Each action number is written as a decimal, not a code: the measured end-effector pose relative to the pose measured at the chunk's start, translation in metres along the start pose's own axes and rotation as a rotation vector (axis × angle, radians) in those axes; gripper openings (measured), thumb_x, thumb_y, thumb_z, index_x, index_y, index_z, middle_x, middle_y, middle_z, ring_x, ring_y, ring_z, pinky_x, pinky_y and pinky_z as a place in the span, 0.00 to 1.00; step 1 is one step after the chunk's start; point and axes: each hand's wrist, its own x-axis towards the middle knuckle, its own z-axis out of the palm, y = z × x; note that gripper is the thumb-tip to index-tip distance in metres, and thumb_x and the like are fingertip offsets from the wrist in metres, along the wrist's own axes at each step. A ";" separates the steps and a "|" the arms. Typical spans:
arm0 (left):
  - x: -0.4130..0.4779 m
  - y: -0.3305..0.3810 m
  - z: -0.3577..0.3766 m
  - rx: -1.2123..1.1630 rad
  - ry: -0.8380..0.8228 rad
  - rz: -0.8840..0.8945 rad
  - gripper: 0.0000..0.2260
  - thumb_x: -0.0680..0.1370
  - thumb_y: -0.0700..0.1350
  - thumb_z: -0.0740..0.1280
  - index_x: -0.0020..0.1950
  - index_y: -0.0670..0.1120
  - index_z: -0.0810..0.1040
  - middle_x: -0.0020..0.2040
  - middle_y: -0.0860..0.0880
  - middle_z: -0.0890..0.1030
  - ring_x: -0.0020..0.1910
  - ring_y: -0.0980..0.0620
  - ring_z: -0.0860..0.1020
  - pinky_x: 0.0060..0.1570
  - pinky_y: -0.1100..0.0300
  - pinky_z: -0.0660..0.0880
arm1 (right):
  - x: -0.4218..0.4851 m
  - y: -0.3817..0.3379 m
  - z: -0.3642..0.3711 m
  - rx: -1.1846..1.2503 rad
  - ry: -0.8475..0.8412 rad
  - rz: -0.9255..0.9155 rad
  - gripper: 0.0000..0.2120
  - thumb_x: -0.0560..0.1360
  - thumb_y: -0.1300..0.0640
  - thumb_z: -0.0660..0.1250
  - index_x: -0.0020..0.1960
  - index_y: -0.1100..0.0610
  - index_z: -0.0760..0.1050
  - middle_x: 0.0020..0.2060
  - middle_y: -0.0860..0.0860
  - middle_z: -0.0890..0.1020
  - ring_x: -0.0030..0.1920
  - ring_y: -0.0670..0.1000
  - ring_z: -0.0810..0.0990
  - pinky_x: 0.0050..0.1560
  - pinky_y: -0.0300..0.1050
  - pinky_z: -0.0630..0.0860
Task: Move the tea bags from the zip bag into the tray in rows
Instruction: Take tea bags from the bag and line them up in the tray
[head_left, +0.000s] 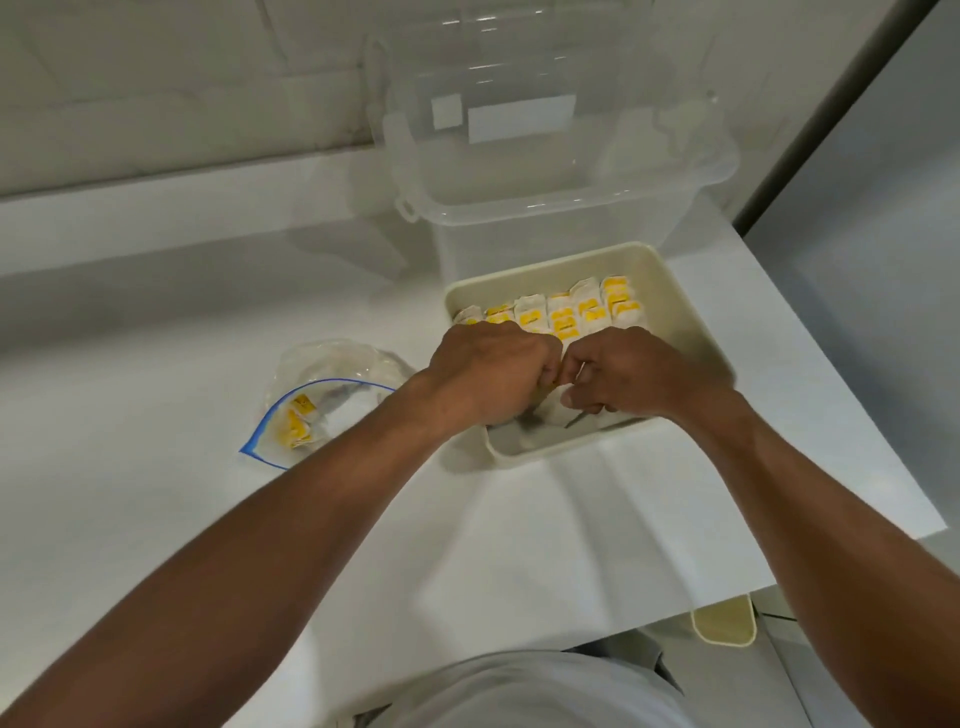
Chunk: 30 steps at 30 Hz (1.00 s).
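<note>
Handling tea bags (561, 312) here: light as paper, soft, easily creased or torn at the wrapper, not likely to slip. Best taken by the flat faces or the top edge with thumb and fingertips, a few at once, without squeezing hard. Probably prone to toppling when stood on edge, so worth steadying against the neighbours.

Small white paper packets, each with a bright yellow label. Standing on edge in one row along the far side of the cream tray (693, 317), packed side by side, slightly uneven. More white paper in the near part of the tray, under both hands. A few left in the zip bag (332, 364), clear with a blue seal, lying apparently open on the bench (156, 322) just left of the tray.

As for the right grip (639, 374): fingers curled, thumb and fingertips pinching white tea bags low in the tray. As for the left grip (493, 369): curled tight, knuckles up, touching the right; contents hidden, so cannot tell. Behind the tray, a clear plastic box (545, 208), touching or just beside its far wall, hard to say which.
</note>
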 end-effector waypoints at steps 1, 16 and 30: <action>0.001 0.002 0.002 0.010 -0.011 0.010 0.12 0.74 0.43 0.66 0.54 0.57 0.74 0.39 0.55 0.68 0.44 0.49 0.72 0.30 0.58 0.58 | 0.001 0.001 0.000 -0.038 -0.008 -0.005 0.08 0.68 0.55 0.76 0.36 0.48 0.77 0.27 0.43 0.80 0.27 0.41 0.76 0.36 0.40 0.73; 0.028 -0.005 0.004 0.168 -0.087 0.053 0.10 0.76 0.50 0.66 0.57 0.52 0.72 0.44 0.52 0.77 0.50 0.46 0.78 0.47 0.53 0.71 | 0.045 0.006 0.014 -0.188 -0.068 0.000 0.10 0.65 0.50 0.77 0.38 0.48 0.76 0.39 0.49 0.83 0.43 0.52 0.81 0.41 0.45 0.77; 0.044 -0.018 0.000 0.134 -0.515 0.090 0.12 0.74 0.48 0.71 0.58 0.56 0.82 0.53 0.56 0.82 0.52 0.53 0.77 0.46 0.58 0.74 | 0.047 0.008 0.011 -0.102 -0.140 -0.075 0.09 0.69 0.55 0.76 0.38 0.43 0.77 0.31 0.40 0.75 0.36 0.43 0.75 0.37 0.39 0.70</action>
